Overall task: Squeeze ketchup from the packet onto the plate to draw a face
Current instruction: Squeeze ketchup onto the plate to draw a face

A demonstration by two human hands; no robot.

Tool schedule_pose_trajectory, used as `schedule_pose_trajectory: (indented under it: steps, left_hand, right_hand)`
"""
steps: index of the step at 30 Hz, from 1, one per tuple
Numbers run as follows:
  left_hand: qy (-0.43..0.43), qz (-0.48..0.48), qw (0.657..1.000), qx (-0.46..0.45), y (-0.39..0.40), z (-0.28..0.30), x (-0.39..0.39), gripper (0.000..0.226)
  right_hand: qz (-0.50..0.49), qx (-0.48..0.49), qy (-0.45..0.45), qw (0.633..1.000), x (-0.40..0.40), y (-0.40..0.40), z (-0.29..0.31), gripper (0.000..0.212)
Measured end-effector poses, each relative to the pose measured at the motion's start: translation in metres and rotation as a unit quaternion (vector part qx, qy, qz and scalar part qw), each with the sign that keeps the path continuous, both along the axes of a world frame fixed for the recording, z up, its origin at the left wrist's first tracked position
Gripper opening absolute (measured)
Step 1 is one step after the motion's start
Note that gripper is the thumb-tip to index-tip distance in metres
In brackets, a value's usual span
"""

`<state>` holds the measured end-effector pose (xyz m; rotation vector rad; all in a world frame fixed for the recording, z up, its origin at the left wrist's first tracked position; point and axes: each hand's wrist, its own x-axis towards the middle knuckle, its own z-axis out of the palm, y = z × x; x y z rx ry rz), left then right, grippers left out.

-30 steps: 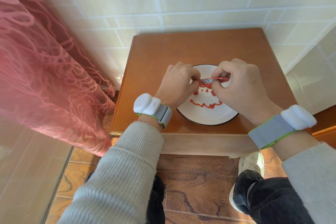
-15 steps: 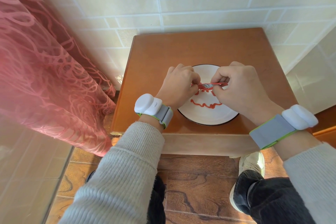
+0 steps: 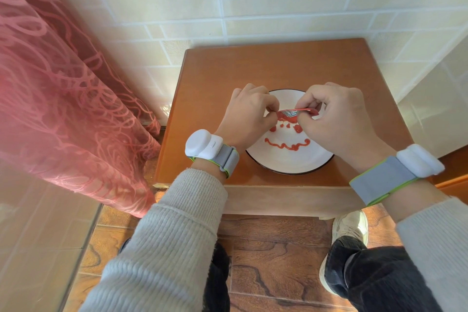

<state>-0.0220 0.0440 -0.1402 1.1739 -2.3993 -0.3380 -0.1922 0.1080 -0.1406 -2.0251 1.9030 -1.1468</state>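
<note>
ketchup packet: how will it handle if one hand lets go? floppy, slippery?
Likely floppy: the ketchup packet is a thin strip held between left hand and right hand. Probably light, mostly squeezed out. Possibly slippery, with ketchup smeared just below it.

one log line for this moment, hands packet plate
left hand: pinches red ketchup packet | right hand: pinches packet | white round plate: ketchup smile and dots drawn | wooden table

Over the white plate (image 3: 291, 162) on the wooden surface (image 3: 266, 68), the left hand (image 3: 249, 115) and right hand (image 3: 336, 119) pinch a red ketchup packet (image 3: 295, 112) held level between them; below it, toward 6 o'clock, lie ketchup blobs (image 3: 286, 126) and a wavy ketchup mouth (image 3: 287, 145)
</note>
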Motion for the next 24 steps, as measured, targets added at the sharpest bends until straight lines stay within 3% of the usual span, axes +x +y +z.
schedule_pose_trajectory:
  steps: [11, 17, 24]
  left_hand:
    - [0.055, 0.007, 0.998, 0.037, -0.002, 0.004, 0.004, 0.009]
    - [0.056, -0.048, 0.997, 0.034, 0.001, 0.006, 0.001, 0.013]
    - [0.083, -0.060, 0.993, 0.054, 0.005, 0.008, -0.002, 0.018]
  right_hand:
    - [0.000, -0.014, 0.015, 1.000, -0.012, -0.003, 0.001, 0.016]
    - [0.033, -0.040, 0.033, 0.998, -0.009, -0.004, -0.003, 0.009]
    - [0.058, -0.062, 0.016, 0.996, -0.005, -0.004, 0.000, 0.016]
